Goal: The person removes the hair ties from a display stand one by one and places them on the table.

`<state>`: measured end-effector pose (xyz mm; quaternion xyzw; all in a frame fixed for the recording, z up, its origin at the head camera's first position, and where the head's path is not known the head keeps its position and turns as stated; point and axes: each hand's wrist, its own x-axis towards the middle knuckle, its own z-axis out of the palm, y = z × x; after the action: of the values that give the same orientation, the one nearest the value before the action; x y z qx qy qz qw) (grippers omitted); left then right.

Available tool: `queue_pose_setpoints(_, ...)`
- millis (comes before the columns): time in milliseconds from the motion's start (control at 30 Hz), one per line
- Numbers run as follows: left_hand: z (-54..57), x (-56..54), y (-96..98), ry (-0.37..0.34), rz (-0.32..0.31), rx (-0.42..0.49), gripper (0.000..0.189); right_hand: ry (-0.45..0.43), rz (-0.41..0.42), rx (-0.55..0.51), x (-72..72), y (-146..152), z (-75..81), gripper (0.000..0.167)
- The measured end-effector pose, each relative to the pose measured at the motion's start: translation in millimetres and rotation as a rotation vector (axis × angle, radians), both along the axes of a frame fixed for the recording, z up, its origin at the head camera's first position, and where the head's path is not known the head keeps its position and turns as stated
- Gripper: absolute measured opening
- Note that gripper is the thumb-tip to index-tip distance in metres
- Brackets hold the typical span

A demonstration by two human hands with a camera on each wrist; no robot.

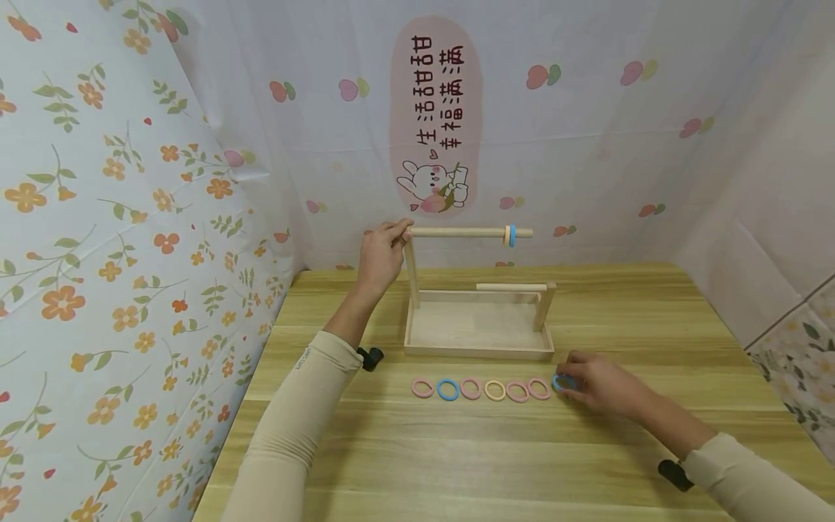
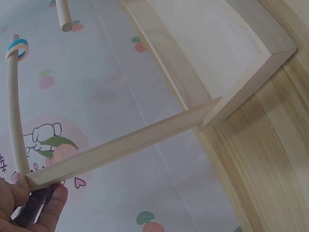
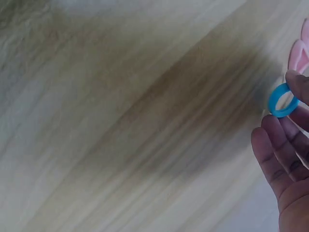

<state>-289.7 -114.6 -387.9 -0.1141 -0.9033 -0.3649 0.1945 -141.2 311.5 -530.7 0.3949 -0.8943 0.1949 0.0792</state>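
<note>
A wooden stand has a shallow tray point(image 1: 479, 354), a tall post point(image 1: 413, 279) with a long rod point(image 1: 457, 233), and a shorter post with a low rod point(image 1: 509, 288). My left hand point(image 1: 381, 257) grips the top of the tall post, where the long rod joins it. A blue ring point(image 1: 512, 232) and a cream ring point(image 1: 507, 241) hang near that rod's free end. In front of the tray's right corner, my right hand point(image 1: 603, 384) pinches another blue ring point(image 3: 273, 104) between thumb and fingers, close over the table.
Left of my right hand lies a row of rings: several pink ones, a blue ring point(image 1: 449, 399) and a yellow ring point(image 1: 496, 399). Black objects point(image 1: 372, 359) show beside both forearms. A printed cloth point(image 1: 574, 159) hangs behind the wooden table point(image 1: 457, 464).
</note>
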Motion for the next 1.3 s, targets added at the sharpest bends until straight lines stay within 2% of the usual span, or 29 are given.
queue_pose_setpoints(367, 0.0, -0.3, 0.4, 0.007, 0.008, -0.008, 0.036, -0.13, -0.047, 0.046, 2.9, -7.2, 0.6, 0.022)
queue_pose_setpoints(667, 0.3, 1.0, 1.3, -0.009, 0.006, 0.009, 0.036, -0.127, -0.051, 0.043, 4.3, -7.4, 0.9, 0.029)
queue_pose_setpoints(800, -0.2, 0.6, 0.9, -0.007, 0.007, 0.011, 0.036, -0.136, -0.074, 0.051, 4.1, -5.2, 2.3, 0.026)
queue_pose_setpoints(1000, -1.8, -1.4, 0.3, 0.011, 0.006, 0.001, 0.035, -0.091, -0.1, 0.038, 1.9, -1.3, 6.9, 0.028)
queue_pose_setpoints(1300, -1.1, -0.3, 0.7, 0.009, 0.004, 0.001, 0.035, 0.092, -0.051, -0.045, -12.4, 7.8, 17.5, 0.037)
